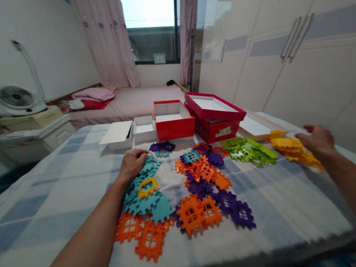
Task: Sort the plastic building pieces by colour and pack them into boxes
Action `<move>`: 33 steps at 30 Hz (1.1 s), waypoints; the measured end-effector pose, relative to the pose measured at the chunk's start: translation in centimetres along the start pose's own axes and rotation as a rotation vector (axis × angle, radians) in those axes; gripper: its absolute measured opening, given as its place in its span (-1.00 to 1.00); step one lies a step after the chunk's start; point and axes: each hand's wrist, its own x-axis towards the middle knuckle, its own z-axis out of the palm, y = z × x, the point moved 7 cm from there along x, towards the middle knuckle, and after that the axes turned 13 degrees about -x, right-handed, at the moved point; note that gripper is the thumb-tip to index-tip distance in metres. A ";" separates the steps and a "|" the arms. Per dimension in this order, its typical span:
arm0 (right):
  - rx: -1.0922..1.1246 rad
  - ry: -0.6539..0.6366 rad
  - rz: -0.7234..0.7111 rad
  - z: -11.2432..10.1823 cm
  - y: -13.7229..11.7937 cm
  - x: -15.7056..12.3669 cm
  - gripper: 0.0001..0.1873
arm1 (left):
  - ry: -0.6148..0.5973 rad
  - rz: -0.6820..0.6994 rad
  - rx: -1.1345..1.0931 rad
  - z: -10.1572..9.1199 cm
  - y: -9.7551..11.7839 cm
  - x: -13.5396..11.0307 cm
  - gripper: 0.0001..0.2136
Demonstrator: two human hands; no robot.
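My left hand (133,163) lies at the far left edge of a heap of teal interlocking plastic building pieces (148,169). Its fingers are bent together, and whatever they may hold is hidden. A yellow window-frame piece (147,186) lies on top of the teal ones. My right hand (318,137) is beside a stack of yellow building pieces (288,146), thumb and fingers apart, with nothing seen between them. Orange building pieces (190,214) and purple building pieces (242,213) lie mixed in the middle. Lime-green building pieces (249,150) form a pile left of the yellow stack.
Along the far side stand a white box with a tilted lid (118,133), a small white box (144,131), an open red box (175,127) and a dark red box (219,129) with its lid askew. A checked cloth (57,200) covers the surface.
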 end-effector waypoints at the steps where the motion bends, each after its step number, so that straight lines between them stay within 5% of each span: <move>1: 0.037 0.006 -0.025 -0.2 -1.6 -0.9 -0.61 | -0.003 0.006 -0.008 0.0 0.1 0.0 -0.64; 4: 0.266 -0.147 -0.278 -0.2 -9.4 -5.8 -0.68 | -0.003 0.003 -0.032 0.0 0.2 0.0 -0.65; 10: 0.505 -0.481 -0.961 -1.5 -26.5 -21.7 -0.71 | 0.006 -0.004 -0.032 0.1 -0.1 0.0 -0.67; 15: 0.468 -0.537 -1.258 -1.0 -33.4 -30.1 -0.64 | 0.005 0.003 -0.034 0.2 -0.2 0.1 -0.67; 20: 0.280 -0.474 -1.338 0.6 -35.8 -32.7 -0.53 | -0.001 0.005 -0.041 0.2 -0.1 0.1 -0.67; 26: 0.411 -0.482 -1.265 -0.2 -35.1 -31.9 -0.62 | 0.000 -0.004 -0.042 0.1 0.1 -0.1 -0.67; 30: 0.536 -0.411 -1.089 -2.7 -31.5 -27.6 -0.70 | -0.006 -0.012 -0.034 0.1 0.1 -0.1 -0.67; 33: 0.504 -0.312 -0.879 -3.4 -26.2 -22.1 -0.69 | -0.011 -0.019 -0.025 0.1 0.1 -0.1 -0.66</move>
